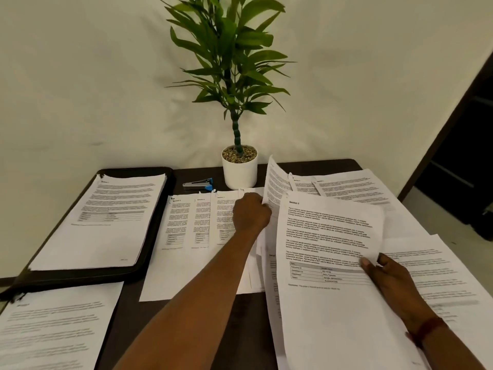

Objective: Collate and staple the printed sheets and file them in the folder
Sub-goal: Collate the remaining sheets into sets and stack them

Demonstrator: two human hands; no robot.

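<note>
Printed sheets cover a dark table (pixel 240 329). My right hand (pixel 386 276) pinches the right edge of a sheet headed "Section 2" (pixel 320 249) and holds it raised. My left hand (pixel 252 212) reaches forward and grips the lower edge of another sheet (pixel 274 182), which curls upward. Stapled sets (pixel 192 222) lie fanned out under my left arm. An open black folder (pixel 160 222) at the left holds a stack of printed pages (pixel 106 217). A silver and blue stapler (pixel 198 184) lies behind the fanned sets.
A potted plant in a white pot (pixel 239 169) stands at the back centre against a pale wall. More sheets (pixel 354 185) spread over the right side, and one printed sheet (pixel 53 329) lies at the near left corner. A dark doorway (pixel 466 156) opens at the right.
</note>
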